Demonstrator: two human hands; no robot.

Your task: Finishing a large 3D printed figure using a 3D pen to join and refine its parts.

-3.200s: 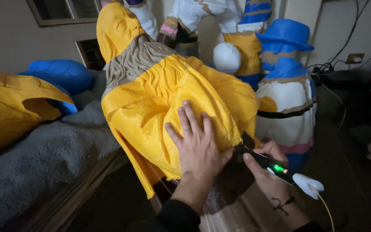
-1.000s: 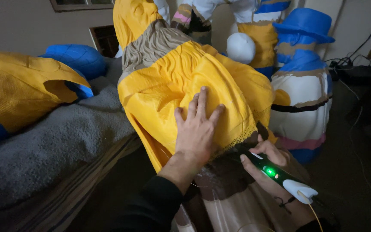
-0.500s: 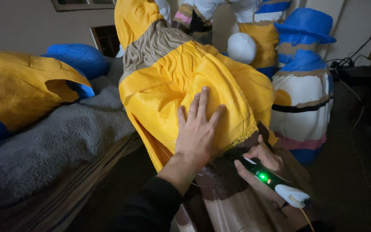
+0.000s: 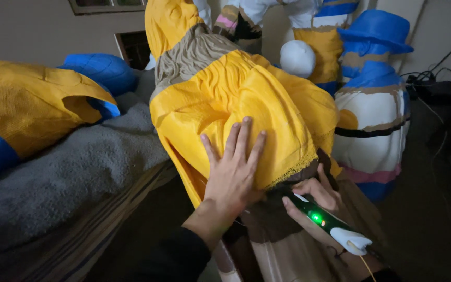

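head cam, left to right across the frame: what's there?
Yellow-and-blue piece → grey blanket → left hand flat on the yellow figure → right hand holding a green-lit pen tool → blue-hatted figure.

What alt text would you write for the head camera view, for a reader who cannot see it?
A person's left hand lies flat on a large yellow and tan figure, while the right hand holds a pen-shaped tool with a green light at its lower edge. A grey blanket lies left; a blue-hatted figure stands right.
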